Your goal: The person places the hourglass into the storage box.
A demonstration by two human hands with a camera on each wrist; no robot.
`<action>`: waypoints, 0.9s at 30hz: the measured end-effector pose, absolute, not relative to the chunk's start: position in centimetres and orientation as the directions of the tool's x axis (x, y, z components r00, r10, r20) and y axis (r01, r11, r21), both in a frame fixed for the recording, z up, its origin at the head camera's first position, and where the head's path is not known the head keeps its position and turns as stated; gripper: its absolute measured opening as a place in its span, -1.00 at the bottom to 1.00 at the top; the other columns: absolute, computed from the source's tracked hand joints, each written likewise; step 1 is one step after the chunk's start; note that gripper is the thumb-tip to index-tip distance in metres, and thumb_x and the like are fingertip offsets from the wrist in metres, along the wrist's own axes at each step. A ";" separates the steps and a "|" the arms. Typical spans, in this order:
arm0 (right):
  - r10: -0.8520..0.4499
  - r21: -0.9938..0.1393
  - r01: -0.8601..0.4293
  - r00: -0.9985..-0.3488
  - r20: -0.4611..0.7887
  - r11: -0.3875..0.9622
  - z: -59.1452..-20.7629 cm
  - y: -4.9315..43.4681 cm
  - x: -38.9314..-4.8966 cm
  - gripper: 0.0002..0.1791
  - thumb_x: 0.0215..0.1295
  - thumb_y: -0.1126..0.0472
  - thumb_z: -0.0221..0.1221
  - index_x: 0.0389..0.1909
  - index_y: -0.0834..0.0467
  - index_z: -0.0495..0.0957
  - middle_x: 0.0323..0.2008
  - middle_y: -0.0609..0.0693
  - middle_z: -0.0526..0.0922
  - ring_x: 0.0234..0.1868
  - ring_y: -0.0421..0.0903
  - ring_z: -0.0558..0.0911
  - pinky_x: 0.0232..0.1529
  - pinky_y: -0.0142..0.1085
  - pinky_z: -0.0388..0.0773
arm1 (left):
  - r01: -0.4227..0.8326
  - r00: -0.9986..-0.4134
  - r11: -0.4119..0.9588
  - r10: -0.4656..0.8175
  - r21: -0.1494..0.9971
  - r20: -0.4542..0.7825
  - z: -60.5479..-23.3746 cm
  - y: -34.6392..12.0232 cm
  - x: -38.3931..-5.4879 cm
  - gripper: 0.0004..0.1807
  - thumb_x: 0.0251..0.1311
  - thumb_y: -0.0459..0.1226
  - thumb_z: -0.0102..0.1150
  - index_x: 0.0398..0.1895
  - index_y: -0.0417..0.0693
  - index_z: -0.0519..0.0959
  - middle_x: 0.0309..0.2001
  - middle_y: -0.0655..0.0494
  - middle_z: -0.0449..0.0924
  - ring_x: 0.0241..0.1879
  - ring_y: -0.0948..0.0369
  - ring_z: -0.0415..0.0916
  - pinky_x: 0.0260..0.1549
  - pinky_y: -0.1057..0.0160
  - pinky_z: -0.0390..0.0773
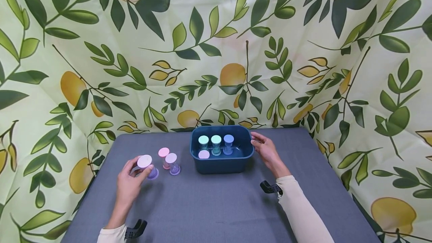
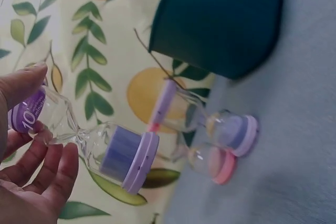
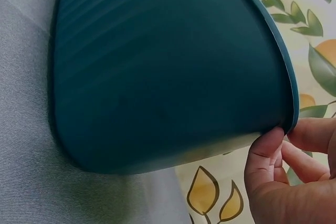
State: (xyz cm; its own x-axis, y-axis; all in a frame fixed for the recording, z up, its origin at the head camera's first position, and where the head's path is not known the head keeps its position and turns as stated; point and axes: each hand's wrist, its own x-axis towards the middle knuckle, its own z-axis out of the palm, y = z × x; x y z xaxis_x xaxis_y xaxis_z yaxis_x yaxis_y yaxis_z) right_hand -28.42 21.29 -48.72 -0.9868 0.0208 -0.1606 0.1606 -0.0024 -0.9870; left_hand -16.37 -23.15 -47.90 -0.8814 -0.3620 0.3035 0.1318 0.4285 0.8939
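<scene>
Over the table's left side, the left hand pinched a purple hourglass near its labelled top, long axis nearly upright, base downward, beside standing pink and lilac hourglasses; the right hand pinched the blue bin's rim.

From my end, this looks like a small staged recording corner. I see a creased cream fabric backdrop printed with green leaves and yellow fruit, enclosing the far edge and both sides of a flat, grey, woven-looking tabletop. Compact black wrist-worn devices also suggest filming; the sort of room beyond, I cannot tell.
</scene>
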 end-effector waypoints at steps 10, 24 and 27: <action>0.027 -0.984 0.180 -0.983 -0.180 -0.002 -48.5 21.3 -28.4 -0.49 0.46 0.30 0.02 0.40 0.16 0.32 0.33 0.18 0.36 0.19 0.01 0.43 -0.06 -0.45 0.51 | 0.190 -0.899 0.434 -0.284 0.881 0.333 -44.8 -22.1 -17.2 -0.45 0.04 -0.26 0.46 0.15 -0.11 0.55 -0.04 0.18 0.51 -0.11 0.44 0.50 -0.08 0.62 0.51; 0.029 -0.983 0.184 -0.983 -0.184 0.008 -48.4 21.2 -28.4 -0.50 0.45 0.29 0.03 0.39 0.14 0.34 0.29 0.12 0.40 0.12 -0.11 0.47 0.19 -0.18 0.47 | 0.356 -0.898 0.321 -0.141 0.877 0.416 -41.5 -19.1 -20.0 -0.48 0.03 -0.34 0.45 0.11 -0.21 0.56 -0.09 0.24 0.48 -0.18 0.37 0.56 -0.11 0.57 0.56; 0.031 -0.983 0.182 -0.983 -0.182 -0.001 -48.4 21.3 -28.4 -0.52 0.45 0.30 0.03 0.37 0.14 0.36 0.26 0.11 0.42 0.11 -0.10 0.48 0.24 -0.12 0.46 | 0.366 -0.903 0.308 -0.108 0.878 0.415 -41.0 -18.2 -20.7 -0.47 0.05 -0.33 0.44 0.13 -0.22 0.55 -0.07 0.16 0.48 -0.17 0.34 0.56 -0.10 0.57 0.55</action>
State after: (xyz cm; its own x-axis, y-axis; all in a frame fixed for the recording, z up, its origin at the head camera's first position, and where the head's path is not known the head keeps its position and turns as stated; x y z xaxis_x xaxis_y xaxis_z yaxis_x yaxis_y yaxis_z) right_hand -28.36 21.26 -48.37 -0.9828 0.0307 -0.1820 0.1820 -0.0012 -0.9833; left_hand -20.68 -18.25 -40.97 -0.9035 -0.1084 0.4147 0.3660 0.3084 0.8780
